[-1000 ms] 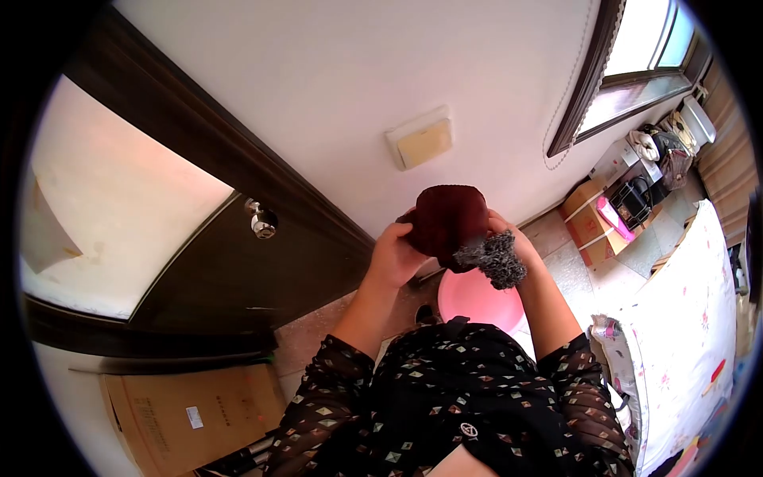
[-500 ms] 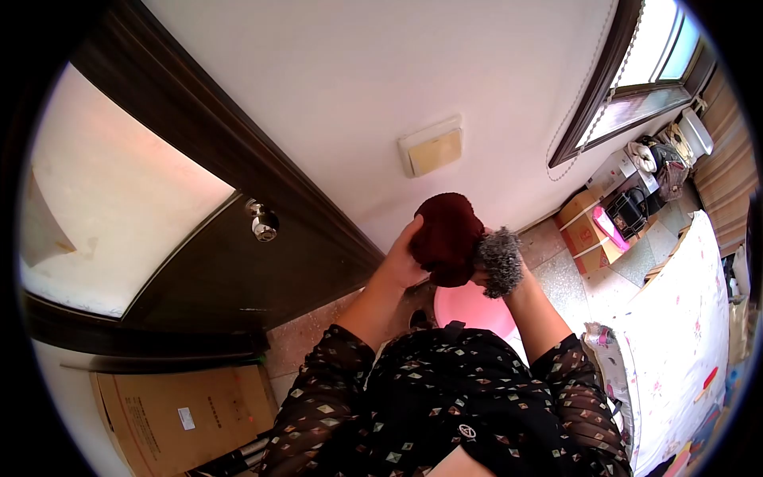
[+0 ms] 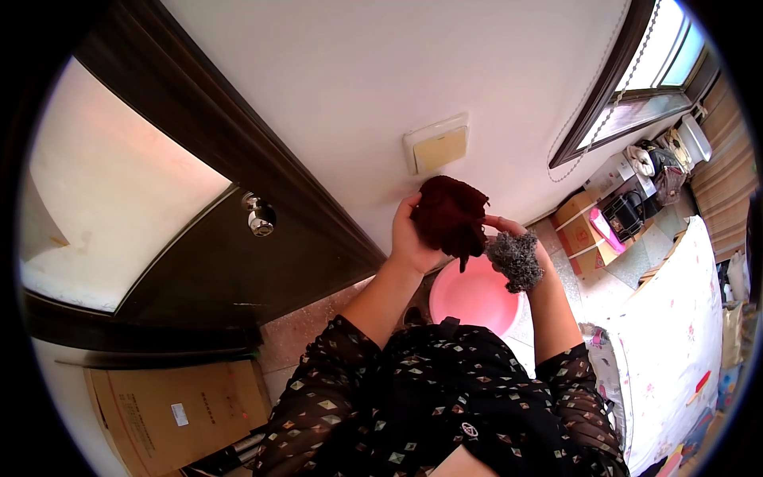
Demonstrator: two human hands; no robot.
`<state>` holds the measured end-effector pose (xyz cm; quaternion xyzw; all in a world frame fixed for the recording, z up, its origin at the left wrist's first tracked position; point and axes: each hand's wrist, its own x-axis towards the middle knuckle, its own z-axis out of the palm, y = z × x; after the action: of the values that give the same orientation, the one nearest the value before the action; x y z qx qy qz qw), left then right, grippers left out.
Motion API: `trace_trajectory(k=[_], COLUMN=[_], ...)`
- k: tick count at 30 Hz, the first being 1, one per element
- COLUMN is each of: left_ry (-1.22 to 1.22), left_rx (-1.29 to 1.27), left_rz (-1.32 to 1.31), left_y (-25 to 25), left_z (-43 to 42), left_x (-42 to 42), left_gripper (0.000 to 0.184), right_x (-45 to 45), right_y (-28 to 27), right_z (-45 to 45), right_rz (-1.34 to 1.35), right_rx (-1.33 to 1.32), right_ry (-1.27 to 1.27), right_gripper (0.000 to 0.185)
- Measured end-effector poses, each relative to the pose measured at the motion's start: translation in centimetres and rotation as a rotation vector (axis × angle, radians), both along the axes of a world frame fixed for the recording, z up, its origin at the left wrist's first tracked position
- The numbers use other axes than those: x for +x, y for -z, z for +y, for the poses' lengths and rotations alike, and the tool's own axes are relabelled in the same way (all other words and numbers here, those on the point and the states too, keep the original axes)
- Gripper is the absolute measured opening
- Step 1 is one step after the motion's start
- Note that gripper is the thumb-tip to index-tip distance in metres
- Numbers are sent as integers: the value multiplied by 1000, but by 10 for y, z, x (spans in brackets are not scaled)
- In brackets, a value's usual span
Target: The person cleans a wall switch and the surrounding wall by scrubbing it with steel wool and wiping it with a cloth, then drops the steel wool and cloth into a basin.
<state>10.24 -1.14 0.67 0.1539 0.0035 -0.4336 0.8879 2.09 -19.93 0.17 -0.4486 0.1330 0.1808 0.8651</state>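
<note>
My left hand (image 3: 414, 242) is closed round a bunched dark red cloth (image 3: 450, 213), thumb along its left side. The cloth hangs just below the light switch (image 3: 440, 149) on the white wall, its loose folds drooping toward the right. In my right hand (image 3: 513, 229) is a grey, curly scourer (image 3: 518, 261) that looks like steel wool, held against the palm. My right fingertips reach to the cloth's right edge; whether they pinch it is hard to see. Under both hands a pink basin (image 3: 475, 298) stands on the floor.
On the left is a dark wooden door (image 3: 214, 270) with a round metal knob (image 3: 261, 216). A flat cardboard box (image 3: 179, 413) leans at lower left. The bed (image 3: 675, 350) with a flowered sheet is at right. Boxes and bags line the wall below the window (image 3: 644, 79).
The cloth has moved slightly up and now hangs looser, with folds drooping. My right hand has shifted right with the scourer, and more of the basin shows.
</note>
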Motion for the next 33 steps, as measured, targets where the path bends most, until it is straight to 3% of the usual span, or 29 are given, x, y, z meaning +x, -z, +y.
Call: trace_trajectory(k=[2, 6, 7, 8, 10, 12, 14, 15, 21, 26, 30, 33], left_ry=[-48, -82, -129, -174, -235, -300, -504, -505, -584, -686, -710, -704], left_rx=[22, 114, 166, 218, 201, 186, 421, 419, 667, 995, 1022, 1013], left_rz=[-31, -52, -69, -86, -122, -155, -225, -223, -375, -666, -752, -755], left_y=[-10, 3, 1, 1, 10, 9, -5, -9, -11, -15, -6, -4], left_z=[-4, -6, -9, -12, -16, -18, -19, -18, -16, -10, -5, -2], left_x=[-8, -5, -5, -4, 2, 1, -3, -2, 2, 7, 15, 18], left_gripper=[44, 50, 47, 44, 40, 37, 32, 32, 26, 25, 27, 30], right_x=[-3, -3, -2, -3, -3, -10, -13, -14, -25, -33, -33, -31], right_y=[-7, -12, -15, -3, 21, 22, 21, 19, 10, 2, -2, 6], right_z=[2, -7, -4, -12, -32, -28, -27, -25, -27, -23, -18, -19], right_rz=[-45, 8, 114, 117, -5, 105, 94, 140, 78, 20, -169, -254], right_rx=[-167, -128, 31, 29, 329, 275, 308, 269, 461, 427, 414, 435], right_ry=[22, 157, 303, 300, 150, 271, 332, 379, 390, 352, 281, 202], right_gripper=[37, 36, 38, 38, 32, 34, 34, 37, 48, 63, 75, 73])
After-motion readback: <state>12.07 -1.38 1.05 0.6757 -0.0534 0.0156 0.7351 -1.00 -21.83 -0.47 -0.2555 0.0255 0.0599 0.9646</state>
